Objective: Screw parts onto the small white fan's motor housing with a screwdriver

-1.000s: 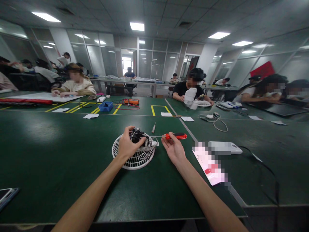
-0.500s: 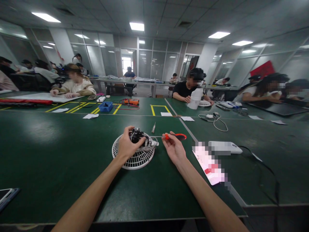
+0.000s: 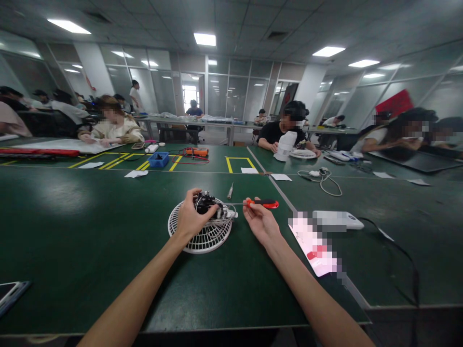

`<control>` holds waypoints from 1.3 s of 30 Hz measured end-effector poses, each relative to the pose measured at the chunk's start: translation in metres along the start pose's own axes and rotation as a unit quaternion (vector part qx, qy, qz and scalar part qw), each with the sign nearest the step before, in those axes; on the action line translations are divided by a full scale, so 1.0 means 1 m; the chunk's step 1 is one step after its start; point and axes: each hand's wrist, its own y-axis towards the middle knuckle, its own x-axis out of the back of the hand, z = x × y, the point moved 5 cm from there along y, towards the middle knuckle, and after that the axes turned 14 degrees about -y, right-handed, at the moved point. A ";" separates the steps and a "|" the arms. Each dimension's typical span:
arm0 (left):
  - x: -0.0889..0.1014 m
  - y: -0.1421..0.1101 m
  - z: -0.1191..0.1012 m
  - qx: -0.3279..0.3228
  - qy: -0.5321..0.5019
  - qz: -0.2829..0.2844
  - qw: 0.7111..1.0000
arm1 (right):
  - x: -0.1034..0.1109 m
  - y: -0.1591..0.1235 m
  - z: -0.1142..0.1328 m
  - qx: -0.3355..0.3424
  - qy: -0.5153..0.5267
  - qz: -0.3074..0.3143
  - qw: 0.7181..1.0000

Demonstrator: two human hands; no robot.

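A round white fan grille [image 3: 204, 244] lies on the green table, with a black fan motor [image 3: 205, 203] and loose white wires on top of it. My left hand [image 3: 190, 217] is closed round the motor from the left, thumb toward me. Between the thumb and fingers of my right hand [image 3: 262, 220] is a red and black screwdriver [image 3: 267, 204], held level. Its shaft points left and reaches the motor's right side; the exact spot its tip meets is too small to make out. A small clear-handled screwdriver [image 3: 230, 191] lies just behind the grille.
On the right are a white power bank [image 3: 336, 220] with a black cable and a pink-white card [image 3: 318, 260]. A blue bin [image 3: 158, 160] and an orange tool [image 3: 196, 152] stand farther back. A phone [image 3: 12, 295] lies at the left edge. Across the table sit co-workers.
The screwdriver's handle has turned a little in my right fingers. My left hand and the motor stay put. Across the table, a co-worker's white fan part has shifted left.
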 end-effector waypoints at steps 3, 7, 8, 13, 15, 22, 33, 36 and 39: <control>0.000 0.000 0.000 -0.005 0.002 -0.001 1.000 | -0.001 -0.001 -0.004 -0.028 0.011 -0.002 1.000; 0.000 0.000 0.001 -0.005 0.003 0.000 1.000 | 0.002 0.001 -0.007 -0.027 -0.020 -0.005 0.999; 0.000 0.000 0.002 -0.003 0.004 0.000 1.000 | 0.002 0.001 -0.006 -0.018 -0.023 -0.005 1.000; 0.000 0.000 0.002 0.000 0.004 0.000 1.000 | 0.004 0.002 -0.001 0.008 -0.010 -0.005 1.000; 0.000 0.000 0.001 -0.001 0.003 -0.001 1.000 | 0.004 0.002 -0.002 0.001 -0.004 -0.002 1.000; 0.000 0.000 0.001 0.001 0.001 0.001 1.000 | 0.004 0.005 -0.006 -0.010 0.007 0.011 1.000; 0.000 0.000 0.002 -0.005 0.000 -0.001 1.000 | 0.004 0.006 -0.006 -0.001 -0.064 0.006 0.998; 0.000 0.000 0.002 -0.006 0.001 0.000 1.000 | 0.004 0.005 -0.003 0.008 -0.065 0.012 0.998; 0.000 0.000 0.001 -0.006 0.002 0.000 1.000 | 0.003 0.003 0.000 0.015 -0.043 0.008 0.999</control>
